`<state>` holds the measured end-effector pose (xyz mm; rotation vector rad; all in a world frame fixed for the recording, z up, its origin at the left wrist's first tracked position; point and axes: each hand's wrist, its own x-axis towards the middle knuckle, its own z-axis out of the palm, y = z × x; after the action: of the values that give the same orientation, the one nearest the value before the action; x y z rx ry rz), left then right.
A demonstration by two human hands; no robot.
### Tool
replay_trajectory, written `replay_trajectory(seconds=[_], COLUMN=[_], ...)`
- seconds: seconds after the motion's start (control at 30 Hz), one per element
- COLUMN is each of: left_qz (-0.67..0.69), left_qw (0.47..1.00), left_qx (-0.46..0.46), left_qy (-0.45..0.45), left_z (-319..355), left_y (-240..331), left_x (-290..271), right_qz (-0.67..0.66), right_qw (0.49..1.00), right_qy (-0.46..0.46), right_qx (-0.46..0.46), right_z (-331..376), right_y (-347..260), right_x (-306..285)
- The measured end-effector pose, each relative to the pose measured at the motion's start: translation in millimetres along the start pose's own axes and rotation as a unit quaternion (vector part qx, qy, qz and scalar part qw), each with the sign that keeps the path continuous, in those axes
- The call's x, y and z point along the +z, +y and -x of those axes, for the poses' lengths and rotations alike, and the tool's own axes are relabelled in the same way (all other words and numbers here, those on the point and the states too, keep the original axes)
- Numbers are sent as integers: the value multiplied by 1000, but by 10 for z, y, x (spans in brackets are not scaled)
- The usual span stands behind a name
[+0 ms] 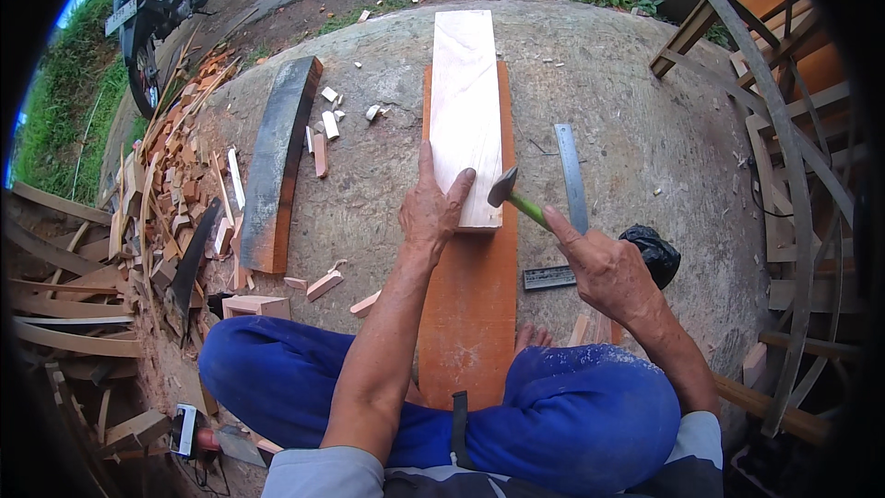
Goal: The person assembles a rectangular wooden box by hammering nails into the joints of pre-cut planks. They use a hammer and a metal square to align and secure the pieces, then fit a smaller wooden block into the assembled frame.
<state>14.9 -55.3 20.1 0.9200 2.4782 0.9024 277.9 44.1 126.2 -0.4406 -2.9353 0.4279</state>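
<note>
My left hand (433, 206) presses flat on the near end of a pale wooden board (466, 101). That board lies on top of a longer orange-brown plank (470, 304) that runs toward my knees. My right hand (604, 267) grips a hammer (513, 195) with a green handle. Its dark head hovers at the pale board's near right corner, just beside my left fingers. I sit cross-legged in blue trousers (572, 415) at the plank's near end.
A metal square ruler (570, 194) lies right of the boards, with a black bag (656, 254) by my right hand. A dark curved plank (277, 161) lies to the left, near wood scraps (175, 184). A motorbike (152, 5) stands far left; wooden frames (774, 129) crowd the right.
</note>
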Motion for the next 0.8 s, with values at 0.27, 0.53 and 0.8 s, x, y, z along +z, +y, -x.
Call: replay_trajectory(seconds=[0.27, 0.53, 0.8], left_qz=[3, -19, -9], left_qw=[1000, 998, 1000], left_qx=[-8, -47, -24], left_qy=[-8, -29, -10], left_z=[3, -17, 7], left_y=[-22, 45, 2], left_x=[17, -19, 9], right_qz=[50, 38, 50], right_qw=[997, 990, 993], right_qy=[-54, -125, -106], right_qx=[36, 51, 9], right_z=[33, -26, 32], right_y=[-14, -56, -79], right_x=[52, 37, -7])
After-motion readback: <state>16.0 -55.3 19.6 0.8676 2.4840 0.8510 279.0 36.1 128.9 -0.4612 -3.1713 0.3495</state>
